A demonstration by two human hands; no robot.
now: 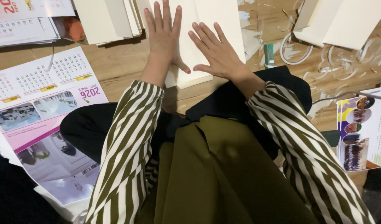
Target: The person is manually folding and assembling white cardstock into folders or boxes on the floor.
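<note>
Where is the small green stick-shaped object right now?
In the head view, the green stick lies on the wooden surface, just right of the right hand and the cream sheet.

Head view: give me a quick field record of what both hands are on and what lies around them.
left hand: flat, fingers spread, pressing on the cream card
right hand: flat, fingers spread, on the same card beside the left
cream card: lies on the wooden table, under both palms
wooden table: smeared with white glue marks on the right side
calendar sheet: printed, left of the hands
card stack: cream, upper left
glue stick: green, right of the hands
folded cards: upper right
printed sheet: colourful, far right
</note>
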